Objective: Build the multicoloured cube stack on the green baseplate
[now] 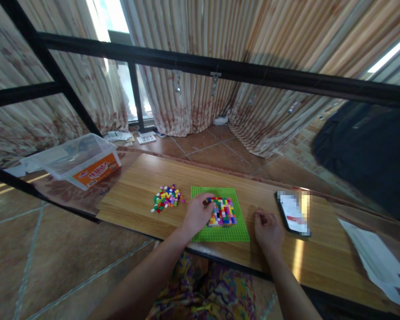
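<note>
At the near-left edge of a multicoloured brick block (224, 211), we list: our left hand (197, 214), fingers bent over the corner, whether gripping a brick we cannot tell. Beneath the block: green baseplate (242, 230). To its right: our right hand (269, 232), loosely clenched, on the wooden table (130, 198). Leftward: loose bricks (168, 198), heaped. Rightward: one phone (290, 214).

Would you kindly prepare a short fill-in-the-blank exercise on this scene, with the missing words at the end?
The left hand is at the block of bricks on the ____ baseplate.
In the picture, the loose bricks lie to the ____ of the baseplate.
The clear plastic box bears an ____ label.
The right hand is between the baseplate and the ____.
Missing words: green; left; orange; phone.
</note>
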`<act>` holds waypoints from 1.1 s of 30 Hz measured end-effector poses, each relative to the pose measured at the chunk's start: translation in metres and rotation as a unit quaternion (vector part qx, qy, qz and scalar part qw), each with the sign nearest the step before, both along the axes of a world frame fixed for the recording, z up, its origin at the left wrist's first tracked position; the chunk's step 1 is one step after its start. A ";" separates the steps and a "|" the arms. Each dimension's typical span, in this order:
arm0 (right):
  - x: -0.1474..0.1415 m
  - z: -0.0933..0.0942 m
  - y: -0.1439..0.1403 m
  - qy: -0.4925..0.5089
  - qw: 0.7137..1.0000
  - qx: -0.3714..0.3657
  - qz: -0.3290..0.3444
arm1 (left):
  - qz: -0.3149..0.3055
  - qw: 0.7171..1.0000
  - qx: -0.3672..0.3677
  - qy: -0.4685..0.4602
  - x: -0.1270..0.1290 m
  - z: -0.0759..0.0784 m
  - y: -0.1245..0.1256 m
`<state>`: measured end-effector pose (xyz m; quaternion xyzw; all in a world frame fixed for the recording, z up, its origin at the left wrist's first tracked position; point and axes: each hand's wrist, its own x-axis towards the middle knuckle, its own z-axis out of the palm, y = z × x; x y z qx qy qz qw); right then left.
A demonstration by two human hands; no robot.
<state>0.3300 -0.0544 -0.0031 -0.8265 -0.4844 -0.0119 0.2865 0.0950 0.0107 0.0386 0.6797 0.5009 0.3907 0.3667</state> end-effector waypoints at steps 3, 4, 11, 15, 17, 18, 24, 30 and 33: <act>0.000 0.000 0.000 -0.005 1.000 -0.002 0.000 | 0.016 1.000 0.009 -0.026 -0.008 -0.007 -0.007; 0.000 0.000 0.000 -0.006 1.000 -0.003 0.000 | 0.023 0.999 0.017 -0.028 -0.012 -0.009 -0.009; 0.002 -0.002 -0.001 -0.006 1.000 0.010 0.009 | 0.057 0.994 0.087 0.031 -0.071 -0.017 -0.027; 0.004 -0.005 -0.002 -0.026 1.000 0.000 0.002 | 0.134 0.980 0.112 0.101 -0.111 -0.014 -0.038; 0.006 -0.006 -0.002 -0.031 0.999 0.006 0.007 | 0.195 0.965 0.105 0.138 -0.128 -0.013 -0.044; 0.007 -0.007 -0.002 -0.034 0.999 0.009 0.010 | 0.220 0.957 0.096 0.160 -0.136 -0.012 -0.045; 0.007 -0.006 -0.002 -0.051 0.999 -0.007 0.008 | 0.238 0.932 0.027 0.272 -0.160 -0.015 -0.042; 0.007 -0.007 -0.002 -0.046 0.999 -0.006 0.010 | 0.181 0.934 0.023 0.308 -0.152 -0.015 -0.033; 0.008 -0.008 -0.002 -0.045 0.999 0.003 0.014 | 0.178 0.932 0.017 0.316 -0.149 -0.013 -0.031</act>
